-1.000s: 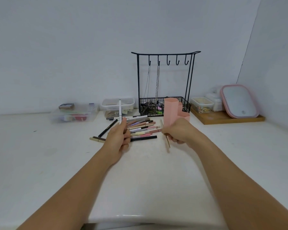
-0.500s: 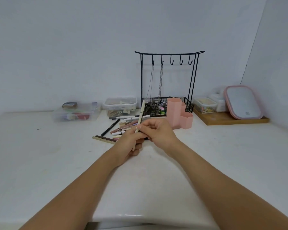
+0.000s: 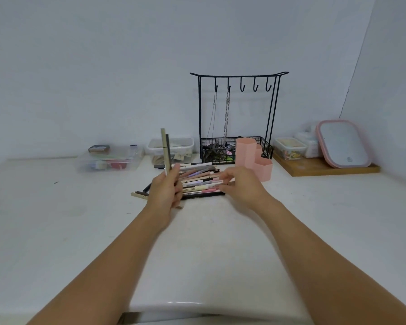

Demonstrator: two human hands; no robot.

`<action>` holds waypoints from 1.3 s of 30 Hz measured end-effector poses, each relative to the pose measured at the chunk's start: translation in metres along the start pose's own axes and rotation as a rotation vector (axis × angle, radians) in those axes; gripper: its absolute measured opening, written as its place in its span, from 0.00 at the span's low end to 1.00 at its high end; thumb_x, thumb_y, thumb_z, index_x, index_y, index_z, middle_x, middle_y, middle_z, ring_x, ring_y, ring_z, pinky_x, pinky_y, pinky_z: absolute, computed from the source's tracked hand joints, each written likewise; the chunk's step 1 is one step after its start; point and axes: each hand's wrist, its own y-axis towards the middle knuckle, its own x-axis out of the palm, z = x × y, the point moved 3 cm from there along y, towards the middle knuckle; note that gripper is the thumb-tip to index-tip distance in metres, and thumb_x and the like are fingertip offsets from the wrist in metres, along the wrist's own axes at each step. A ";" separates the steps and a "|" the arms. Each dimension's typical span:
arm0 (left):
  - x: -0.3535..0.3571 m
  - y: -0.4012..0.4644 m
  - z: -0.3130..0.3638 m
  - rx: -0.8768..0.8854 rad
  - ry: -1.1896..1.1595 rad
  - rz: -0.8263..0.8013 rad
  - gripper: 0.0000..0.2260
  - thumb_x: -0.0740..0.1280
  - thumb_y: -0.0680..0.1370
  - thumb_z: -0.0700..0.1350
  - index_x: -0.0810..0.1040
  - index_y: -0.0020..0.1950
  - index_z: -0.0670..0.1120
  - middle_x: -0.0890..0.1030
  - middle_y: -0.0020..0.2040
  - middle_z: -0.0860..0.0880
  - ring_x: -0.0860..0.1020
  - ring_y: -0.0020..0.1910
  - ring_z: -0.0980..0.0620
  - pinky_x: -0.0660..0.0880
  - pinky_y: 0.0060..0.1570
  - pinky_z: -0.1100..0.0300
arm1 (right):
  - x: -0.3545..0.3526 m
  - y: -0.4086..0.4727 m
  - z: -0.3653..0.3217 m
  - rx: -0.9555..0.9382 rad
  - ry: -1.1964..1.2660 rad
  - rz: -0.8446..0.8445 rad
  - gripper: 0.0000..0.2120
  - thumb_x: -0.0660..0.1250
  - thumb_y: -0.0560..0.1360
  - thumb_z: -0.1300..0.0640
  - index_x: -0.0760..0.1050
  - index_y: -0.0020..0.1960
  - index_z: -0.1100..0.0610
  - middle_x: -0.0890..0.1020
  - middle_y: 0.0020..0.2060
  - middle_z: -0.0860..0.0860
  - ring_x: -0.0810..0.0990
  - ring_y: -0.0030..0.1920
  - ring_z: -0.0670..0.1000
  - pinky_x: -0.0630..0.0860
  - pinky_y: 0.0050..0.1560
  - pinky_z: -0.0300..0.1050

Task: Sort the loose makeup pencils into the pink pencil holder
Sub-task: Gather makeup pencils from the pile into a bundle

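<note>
Left hand (image 3: 165, 192) raised just left of the pencil pile (image 3: 198, 181), fingers curled round two slim pencils (image 3: 165, 151), beige and dark, long axes upright, tips toward the wall. Right hand (image 3: 240, 185) low over the pile's right end, fingers loosely spread and blurred, holding nothing. Both forearms stretched forward over the white, smooth counter (image 3: 80, 231). Pile lying flat, thin round sticks in pink, beige, lilac and black, long axes mostly left to right. Pink pencil holder (image 3: 253, 160) just behind and right of the pile, matte plastic, hexagonal tubes of stepped heights, openings upward. Black wire stand (image 3: 238, 113) behind the holder, chains hanging from two hooks
</note>
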 end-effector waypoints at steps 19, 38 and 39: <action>-0.006 0.005 0.000 0.060 0.005 0.109 0.14 0.64 0.83 0.52 0.69 0.41 0.49 0.65 0.28 0.54 0.61 0.23 0.57 0.59 0.22 0.64 | -0.024 0.000 0.010 0.074 0.238 -0.043 0.05 0.73 0.73 0.66 0.85 0.49 0.61 0.80 0.33 0.46 0.74 0.32 0.41 0.69 0.32 0.27; 0.008 0.000 -0.010 0.087 0.042 -0.043 0.20 0.76 0.73 0.56 0.82 0.47 0.39 0.80 0.36 0.43 0.77 0.34 0.46 0.74 0.35 0.55 | 0.048 -0.033 -0.045 0.274 1.061 -0.404 0.08 0.70 0.76 0.65 0.81 0.53 0.68 0.84 0.44 0.60 0.85 0.41 0.52 0.83 0.49 0.44; 0.009 0.001 -0.009 0.077 0.059 -0.021 0.16 0.72 0.77 0.53 0.80 0.40 0.40 0.75 0.30 0.46 0.72 0.29 0.48 0.69 0.29 0.60 | 0.045 -0.031 -0.044 0.254 0.999 -0.392 0.06 0.71 0.76 0.64 0.81 0.51 0.65 0.84 0.42 0.59 0.84 0.39 0.51 0.84 0.46 0.45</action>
